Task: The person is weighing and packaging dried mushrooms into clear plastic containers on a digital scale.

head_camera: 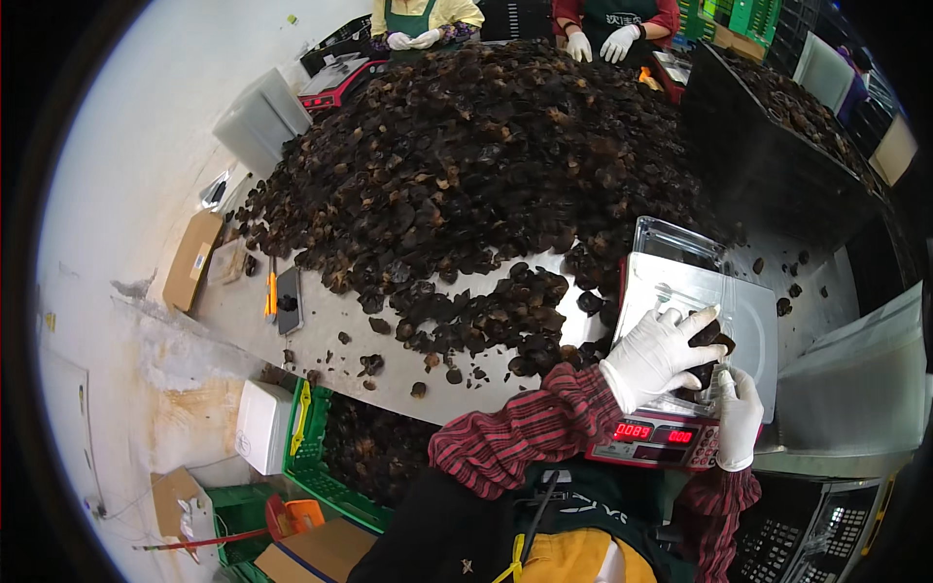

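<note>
My left hand (660,357), in a white glove, lies with spread fingers over dark wood ear mushrooms (704,337) in a clear plastic tray (718,375). The tray rests on the steel platform of a red digital scale (754,317) with lit red digits. My right hand (740,419), gloved too, pinches the tray's near right edge. Behind it, another clear plastic container (674,237) lies at the platform's far edge. A large heap of wood ear mushrooms (466,160) covers much of the metal table (240,321), with a smaller loose cluster (510,310) left of the scale.
Two gloved co-workers (413,38) (616,44) stand across the heap, near other scales (339,84). A phone (290,299) and orange-handled tool (271,295) lie left. Stacked plastic containers (853,386) stand right, a black bin (780,146) behind. A green crate (342,488) holds mushrooms below.
</note>
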`<state>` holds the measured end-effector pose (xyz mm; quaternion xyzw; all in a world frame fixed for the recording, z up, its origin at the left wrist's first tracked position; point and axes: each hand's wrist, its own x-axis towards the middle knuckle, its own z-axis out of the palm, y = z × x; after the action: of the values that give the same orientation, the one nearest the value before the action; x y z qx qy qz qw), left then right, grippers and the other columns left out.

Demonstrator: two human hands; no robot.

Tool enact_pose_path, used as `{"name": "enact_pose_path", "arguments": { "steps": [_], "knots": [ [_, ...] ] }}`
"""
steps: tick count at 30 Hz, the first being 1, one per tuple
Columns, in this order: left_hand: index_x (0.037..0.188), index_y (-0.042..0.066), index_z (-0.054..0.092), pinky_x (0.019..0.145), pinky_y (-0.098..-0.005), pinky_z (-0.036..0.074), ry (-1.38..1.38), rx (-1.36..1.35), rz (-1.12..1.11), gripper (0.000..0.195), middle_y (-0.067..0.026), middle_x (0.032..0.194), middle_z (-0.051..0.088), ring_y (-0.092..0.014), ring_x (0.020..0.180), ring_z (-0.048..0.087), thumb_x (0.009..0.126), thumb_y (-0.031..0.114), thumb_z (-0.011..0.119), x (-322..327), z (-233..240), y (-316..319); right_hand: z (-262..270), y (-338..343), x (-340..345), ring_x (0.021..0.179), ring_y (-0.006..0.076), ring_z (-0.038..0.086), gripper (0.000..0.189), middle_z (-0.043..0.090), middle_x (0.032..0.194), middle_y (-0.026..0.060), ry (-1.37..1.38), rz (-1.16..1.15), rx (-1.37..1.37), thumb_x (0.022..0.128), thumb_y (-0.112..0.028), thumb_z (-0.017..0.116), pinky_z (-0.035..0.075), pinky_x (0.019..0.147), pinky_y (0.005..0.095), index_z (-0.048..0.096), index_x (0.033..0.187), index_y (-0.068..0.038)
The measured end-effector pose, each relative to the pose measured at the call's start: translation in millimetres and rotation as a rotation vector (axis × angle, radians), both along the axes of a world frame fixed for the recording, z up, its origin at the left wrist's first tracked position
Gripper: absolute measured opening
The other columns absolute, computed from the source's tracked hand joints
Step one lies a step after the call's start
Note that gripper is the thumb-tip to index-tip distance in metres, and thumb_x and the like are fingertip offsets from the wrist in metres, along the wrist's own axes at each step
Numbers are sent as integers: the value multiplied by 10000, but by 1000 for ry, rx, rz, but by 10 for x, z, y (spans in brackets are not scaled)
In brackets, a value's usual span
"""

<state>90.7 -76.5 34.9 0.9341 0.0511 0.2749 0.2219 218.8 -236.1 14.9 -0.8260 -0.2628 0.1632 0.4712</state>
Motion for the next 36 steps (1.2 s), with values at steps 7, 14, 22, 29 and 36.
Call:
{"name": "enact_pose_path", "arguments": {
  "steps": [7,14,22,29,36],
  "knots": [
    [1022,90,676,838,-374,510,-114,25,407,237,-111,1067,652,-300,957,617,787,93,650,-733,-304,633,48,-63,32,605,53,541,278,633,805,30,117,19,10,965,-184,586,418,544,206,614,1144,26],
    [1087,120,665,848,-401,489,501,-44,847,342,-99,1059,628,-307,978,592,765,222,717,-1800,-1170,1386,-20,-23,35,531,27,436,248,548,666,-24,109,-10,62,977,-198,566,343,490,200,629,1091,13],
    [914,9,681,703,-267,516,-157,-875,737,107,-69,949,702,-119,818,632,816,8,638,-1831,-955,1533,-4,-100,64,532,21,425,254,539,668,-27,69,-47,78,979,-203,564,329,480,194,628,1096,12],
    [987,112,524,573,-284,522,-676,-1656,498,260,-52,872,618,-183,797,642,827,-67,423,-1812,-949,1055,8,-90,59,535,12,422,252,547,677,-33,90,-37,49,980,-204,562,330,474,187,631,1108,1],
    [1145,90,647,579,-287,473,-221,-491,597,263,-21,765,592,-121,633,552,887,132,621,-1514,-1149,399,-18,-115,58,548,15,437,242,613,712,-7,114,-22,55,977,-172,558,346,492,186,631,1119,10]
  ]
}}
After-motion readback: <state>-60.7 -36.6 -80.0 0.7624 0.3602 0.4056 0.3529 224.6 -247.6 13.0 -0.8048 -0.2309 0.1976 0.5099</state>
